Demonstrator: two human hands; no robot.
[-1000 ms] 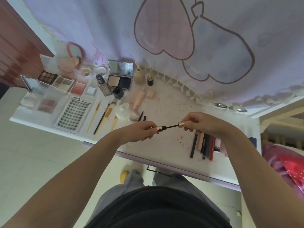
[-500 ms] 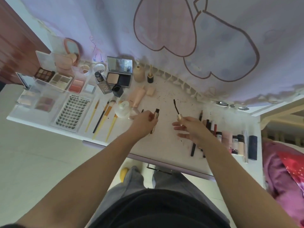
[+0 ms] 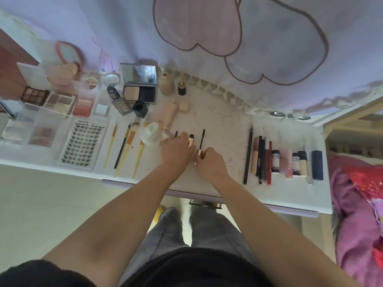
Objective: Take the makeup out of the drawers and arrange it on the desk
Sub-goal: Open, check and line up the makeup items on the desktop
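- Both hands have come down onto the desk since half a second ago, and the mascara parts now lie side by side near its middle.
- Left hand rests with fingers curled round the gold mascara tube, whose black end points away from the person.
- Right hand pinches the gold cap of the mascara wand, its brush tip pointing away, just right of the tube.
- Clear acrylic boxes at the far left hold pale and pink powder pans.
- An open compact holds a beige pan and a dark pan under its raised mirror.
- A false-lash tray and yellow-handled brushes lie left of the hands.
- Pencils and lip tubes lie in a row at the right, well apart from the hands.
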